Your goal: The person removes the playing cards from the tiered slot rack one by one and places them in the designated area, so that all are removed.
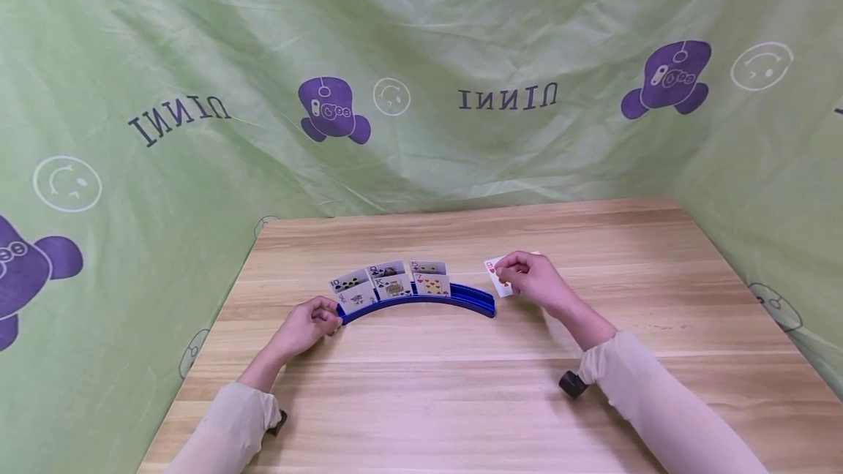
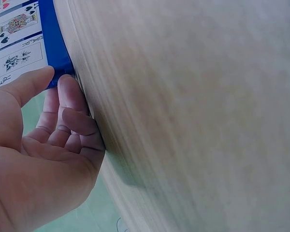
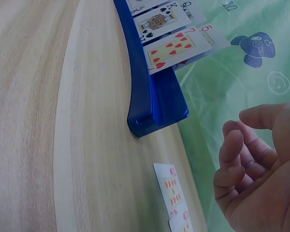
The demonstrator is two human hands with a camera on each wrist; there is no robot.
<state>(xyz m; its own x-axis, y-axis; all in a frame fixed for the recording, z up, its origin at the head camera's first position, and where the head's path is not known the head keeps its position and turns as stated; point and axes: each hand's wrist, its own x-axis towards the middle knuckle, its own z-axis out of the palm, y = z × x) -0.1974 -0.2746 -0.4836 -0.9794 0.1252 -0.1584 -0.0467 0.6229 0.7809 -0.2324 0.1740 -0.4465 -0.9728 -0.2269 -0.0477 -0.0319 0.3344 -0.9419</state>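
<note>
Enclosure: green fabric (image 1: 421, 174) hangs along the far, left and right sides (creases show across its surface). Printed markings comprise purple figures (image 1: 672, 75), round smiling faces (image 1: 391, 96) and dark lettering (image 1: 507, 99). Furniture: one counter (image 1: 428, 386), light wood-grain finish, far edge against the fabric. Illumination: diffuse, with soft shadows.
</note>
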